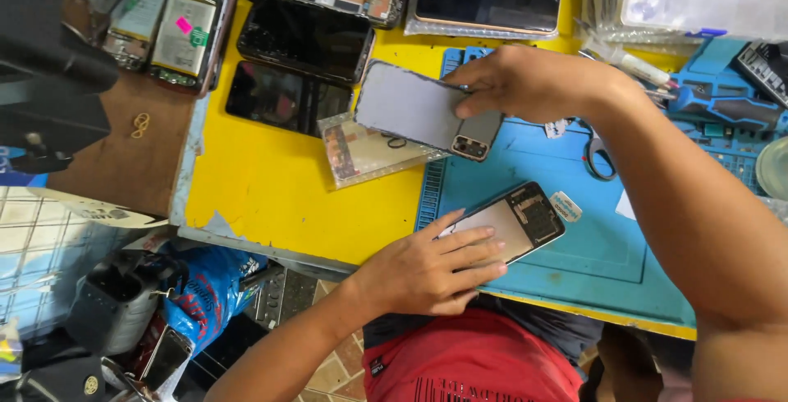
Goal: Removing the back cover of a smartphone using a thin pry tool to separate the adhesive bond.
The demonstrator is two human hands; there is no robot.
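Head view: your right hand pinches the grey back cover above the blue mat's far edge, long axis slanting right. Your left hand lies flat, fingers together, pinning the opened phone at the counter's near edge.

I see a yellow table carrying a blue work mat under my hands, dark phones beyond my left hand, scissors under my right wrist.

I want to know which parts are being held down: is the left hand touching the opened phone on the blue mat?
Touching. The head view shows the left hand with its fingers lying flat across the opened phone.
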